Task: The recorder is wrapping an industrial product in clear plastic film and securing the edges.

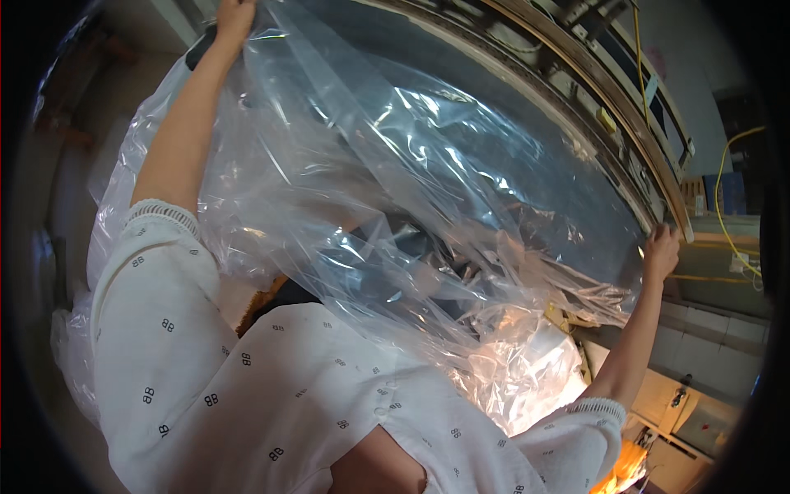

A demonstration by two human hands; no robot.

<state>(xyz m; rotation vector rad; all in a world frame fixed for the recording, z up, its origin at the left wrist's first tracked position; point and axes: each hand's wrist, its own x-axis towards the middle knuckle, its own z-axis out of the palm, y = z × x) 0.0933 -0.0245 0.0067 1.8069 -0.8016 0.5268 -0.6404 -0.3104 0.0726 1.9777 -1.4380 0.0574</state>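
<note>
A large transparent plastic sheet [329,156] spreads between my outstretched arms, wrinkled and shiny, and hangs down past my left side and in front of my body. At the far left, my left hand [236,18] is closed round the sheet's upper edge; its fingertips are partly cut off by the picture's border. Out to the right, my right hand [661,251] is closed on the sheet's right corner, close to the end of a long brown rail [613,99]. Under the sheet lies a dark grey flat surface [576,222], seen through the plastic.
Beyond the sheet runs a long frame with metal parts and a small yellow piece [606,119]. A yellow cable [720,177] hangs at the right. Pale cabinets [671,403] stand at the lower right, near a bright orange glowing thing [623,468].
</note>
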